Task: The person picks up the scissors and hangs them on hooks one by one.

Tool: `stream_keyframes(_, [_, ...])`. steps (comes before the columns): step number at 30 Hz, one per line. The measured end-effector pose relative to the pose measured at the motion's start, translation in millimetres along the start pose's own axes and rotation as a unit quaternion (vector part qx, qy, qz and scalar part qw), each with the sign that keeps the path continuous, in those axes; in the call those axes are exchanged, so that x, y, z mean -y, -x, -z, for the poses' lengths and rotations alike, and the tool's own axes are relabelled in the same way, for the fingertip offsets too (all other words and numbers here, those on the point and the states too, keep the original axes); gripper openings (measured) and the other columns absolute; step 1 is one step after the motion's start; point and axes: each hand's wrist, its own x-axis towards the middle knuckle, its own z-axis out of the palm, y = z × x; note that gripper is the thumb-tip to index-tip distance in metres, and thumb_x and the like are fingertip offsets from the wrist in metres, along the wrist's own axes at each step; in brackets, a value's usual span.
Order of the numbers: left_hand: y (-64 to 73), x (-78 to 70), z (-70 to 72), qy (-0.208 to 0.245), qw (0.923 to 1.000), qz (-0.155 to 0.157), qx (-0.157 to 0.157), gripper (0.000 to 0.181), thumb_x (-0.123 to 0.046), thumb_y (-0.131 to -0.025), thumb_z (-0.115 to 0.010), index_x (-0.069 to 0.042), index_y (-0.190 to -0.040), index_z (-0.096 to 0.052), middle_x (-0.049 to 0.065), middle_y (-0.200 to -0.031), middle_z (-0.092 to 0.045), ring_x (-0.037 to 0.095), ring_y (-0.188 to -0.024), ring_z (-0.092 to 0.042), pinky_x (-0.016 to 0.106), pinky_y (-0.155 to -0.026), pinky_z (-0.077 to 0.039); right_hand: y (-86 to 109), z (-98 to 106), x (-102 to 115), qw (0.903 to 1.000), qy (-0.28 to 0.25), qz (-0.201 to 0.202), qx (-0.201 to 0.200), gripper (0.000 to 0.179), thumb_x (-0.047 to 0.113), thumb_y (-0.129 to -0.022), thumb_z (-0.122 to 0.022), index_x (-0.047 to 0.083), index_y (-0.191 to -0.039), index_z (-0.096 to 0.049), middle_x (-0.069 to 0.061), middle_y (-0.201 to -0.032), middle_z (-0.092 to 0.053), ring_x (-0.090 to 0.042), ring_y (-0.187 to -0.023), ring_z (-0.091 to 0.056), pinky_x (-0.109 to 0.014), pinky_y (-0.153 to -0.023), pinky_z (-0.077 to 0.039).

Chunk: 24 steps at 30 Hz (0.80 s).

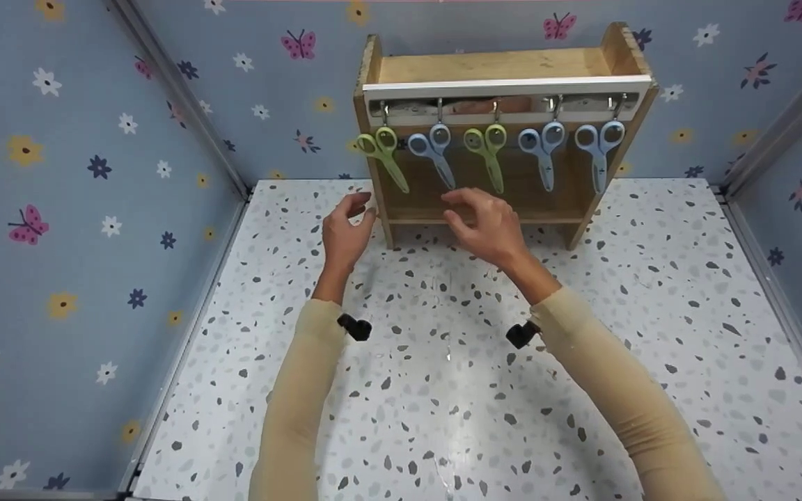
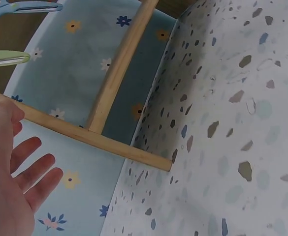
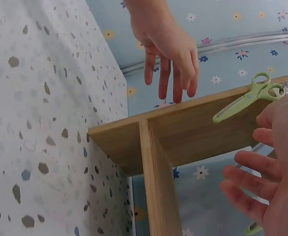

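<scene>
Several pairs of scissors hang by their handles from hooks along a wooden rack (image 1: 505,68). From the left they are green scissors (image 1: 392,167), blue scissors (image 1: 441,161), green scissors (image 1: 491,160), blue scissors (image 1: 546,156) and blue scissors (image 1: 599,156). My left hand (image 1: 347,233) hovers beside the rack's left side, fingers loosely bent, holding nothing. My right hand (image 1: 488,226) is in front of the rack, just below the hanging blades, also holding nothing. In the right wrist view the leftmost green scissors (image 3: 247,98) hang between my two hands.
The rack stands on a white speckled tabletop (image 1: 443,390) against a blue flowered back wall (image 1: 289,104). Matching panels rise at the left (image 1: 81,264) and right (image 1: 801,167). A small black camera (image 1: 356,327) is strapped at each wrist.
</scene>
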Motion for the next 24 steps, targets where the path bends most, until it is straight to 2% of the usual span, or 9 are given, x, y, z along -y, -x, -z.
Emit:
stream_keyframes(4, [7.6, 0.5, 7.7, -0.008, 0.9999, -0.007, 0.014, 0.033, -0.016, -0.109, -0.07, -0.008, -0.14, -0.076, 0.013, -0.145, -0.079, 0.036, -0.135, -0.075, 0.061, -0.116, -0.059, 9.3, 10.5, -5.6, 0.9999, 0.016, 0.005, -0.005, 0.032, 0.025, -0.107, -0.075, 0.008, -0.134, -0.079, -0.014, -0.135, -0.082, -0.038, -0.128, -0.077, -0.061, -0.111, -0.06])
stream_keyframes(10, [19.9, -7.8, 20.4, -0.059, 0.9974, -0.017, 0.039, 0.035, -0.022, -0.11, -0.069, -0.012, -0.143, -0.075, 0.01, -0.15, -0.076, 0.033, -0.136, -0.076, 0.057, -0.11, -0.064, 21.0, 27.4, -11.3, 0.9992, 0.038, 0.004, -0.012, 0.033, 0.024, -0.105, -0.08, 0.007, -0.133, -0.079, -0.015, -0.135, -0.082, -0.038, -0.129, -0.077, -0.06, -0.112, -0.06])
stream_keyframes(18, [34.7, -21.5, 38.4, -0.114, 0.9883, -0.084, 0.058, 0.038, -0.02, -0.108, -0.072, -0.011, -0.145, -0.074, 0.01, -0.149, -0.077, 0.034, -0.133, -0.077, 0.058, -0.109, -0.064, 32.5, 51.9, -24.0, 0.9974, 0.063, 0.004, -0.035, 0.023, 0.02, -0.108, -0.075, 0.004, -0.124, -0.081, -0.018, -0.126, -0.083, -0.041, -0.12, -0.079, -0.061, -0.106, -0.062])
stream_keyframes(24, [48.4, -30.1, 55.8, -0.146, 0.9802, -0.114, 0.069, 0.036, -0.022, -0.108, -0.073, -0.013, -0.143, -0.076, 0.011, -0.144, -0.08, 0.035, -0.131, -0.078, 0.058, -0.106, -0.064, 42.3, 73.1, -37.1, 0.9956, 0.082, 0.019, -0.043, 0.021, 0.017, -0.108, -0.072, 0.003, -0.119, -0.082, -0.02, -0.121, -0.084, -0.044, -0.119, -0.077, -0.064, -0.107, -0.06])
